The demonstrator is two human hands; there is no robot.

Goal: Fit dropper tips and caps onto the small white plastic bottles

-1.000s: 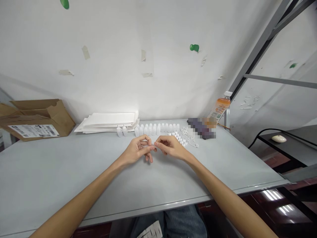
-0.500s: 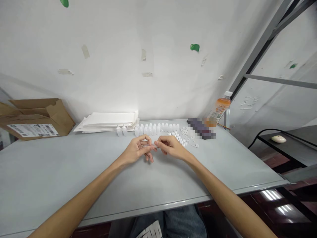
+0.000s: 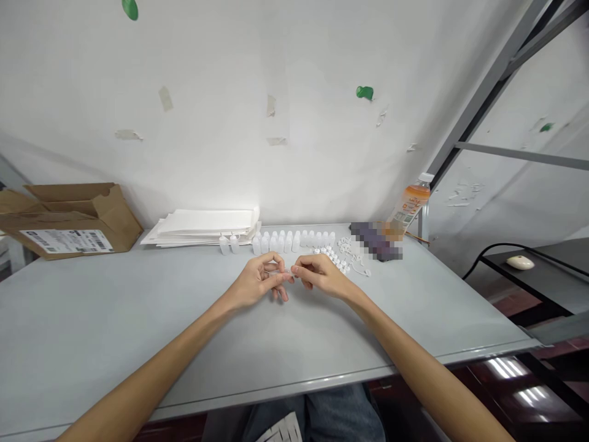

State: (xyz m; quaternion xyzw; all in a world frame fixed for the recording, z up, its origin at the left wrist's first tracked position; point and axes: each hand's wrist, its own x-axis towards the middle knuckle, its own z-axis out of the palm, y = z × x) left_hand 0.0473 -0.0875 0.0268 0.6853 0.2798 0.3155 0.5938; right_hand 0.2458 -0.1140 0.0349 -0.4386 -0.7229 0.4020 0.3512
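Observation:
Over the grey table (image 3: 221,356), my left hand (image 3: 255,281) is closed around a small translucent plastic bottle (image 3: 286,272), tipped on its side and mostly covered by the fingers. At its right end, my right hand (image 3: 323,275) has thumb and forefinger pinched together; whatever lies between them is too small to make out. Behind the hands stand rows of translucent bottles (image 3: 288,244) without visible tips. Two bottles with pointed tips (image 3: 234,245) stand apart on the left. Beyond my right hand are several white caps (image 3: 341,264) and small white ring-like parts (image 3: 357,261).
A stack of white sheets (image 3: 202,227) lies against the wall, with an open cardboard box (image 3: 87,221) at far left. Toward the right are a blurred dark object (image 3: 375,239) and a drink bottle (image 3: 411,205). A mouse (image 3: 519,263) rests on a side shelf.
The whole view has shifted slightly. My hands keep nearly the same pose around the bottle, with a slightly wider gap showing between the right fingertips and the left hand.

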